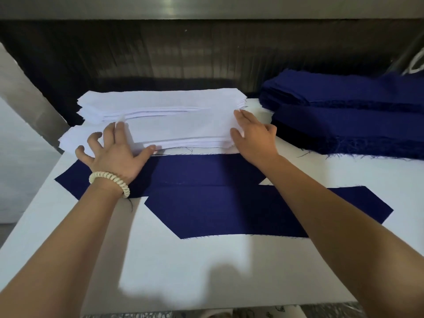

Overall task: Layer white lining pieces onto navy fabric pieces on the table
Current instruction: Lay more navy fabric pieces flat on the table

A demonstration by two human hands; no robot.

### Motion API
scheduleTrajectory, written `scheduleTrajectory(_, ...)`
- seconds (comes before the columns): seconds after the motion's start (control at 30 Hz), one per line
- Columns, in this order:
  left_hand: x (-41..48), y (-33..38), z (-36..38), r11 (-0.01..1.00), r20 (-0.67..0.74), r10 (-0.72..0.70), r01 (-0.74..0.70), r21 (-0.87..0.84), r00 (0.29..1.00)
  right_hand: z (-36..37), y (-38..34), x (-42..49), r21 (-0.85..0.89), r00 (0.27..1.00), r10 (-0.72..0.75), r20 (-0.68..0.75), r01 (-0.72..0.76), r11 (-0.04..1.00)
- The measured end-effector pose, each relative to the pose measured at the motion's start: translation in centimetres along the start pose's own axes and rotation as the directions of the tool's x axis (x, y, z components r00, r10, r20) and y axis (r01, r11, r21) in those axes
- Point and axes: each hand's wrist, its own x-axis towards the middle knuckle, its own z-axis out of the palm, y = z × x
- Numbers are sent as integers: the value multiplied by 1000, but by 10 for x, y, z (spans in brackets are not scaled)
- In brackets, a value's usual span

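Item 1: white lining stack (174, 125), lying at the far middle of the table (206, 267). Its long axis is running left to right and its ends are cut at an angle. The plies are sitting slightly uneven, with the lower ones fanning out toward the table's left edge.

Item 2: far navy piece (202, 168), lying flat just in front of the stack with its long axis left to right. It is sitting offset to the left, and its frayed far edge is running just beside the stack's near edge.

Item 3: near navy piece (229, 214), lying flat and parallel, offset to the right, with angled ends pointing left and right. Its far long edge is meeting the other piece's near edge.

Item 4: navy stack (344, 115), sitting at the far right. A narrow strip of bare table is separating it from the white stack.

Item 5: left hand (117, 154), wearing a coil bracelet (110, 180). It is pinching the stack's left end, with the thumb at the near edge, the index tip tucked under a lifted ply and the outer fingers curling off to the side.

Item 6: right hand (257, 138), resting on the stack's right end with its fingers fairly straight.

Open room: bare tabletop is stretching between the near navy piece and the person, and also to the left of that piece.
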Motion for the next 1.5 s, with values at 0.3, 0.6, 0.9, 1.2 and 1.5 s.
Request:
scheduleTrajectory(0.3,-35,18,-8,969,-303,245,-245,37,921,-34,34,-32,625,932,337,-131,-187,758)
scheduleTrajectory(0.6,-69,28,4,838,-421,543,-498,222,727,-43,79,-97,776,852,514,-101,-256,577)
scheduleTrajectory(0.9,-100,18,3,696,-194,718,-687,208,668,-55,112,-162,571,899,384,-211,-205,795)
scheduleTrajectory(1.2,-105,11,-4,482,-198,868,-868,120,455,-66,125,-184,382,951,161,-265,-50,923)
scheduleTrajectory(1.5,-108,9,-5,513,-174,841,-857,-45,512,-65,132,-185,589,931,336,-145,-192,785)
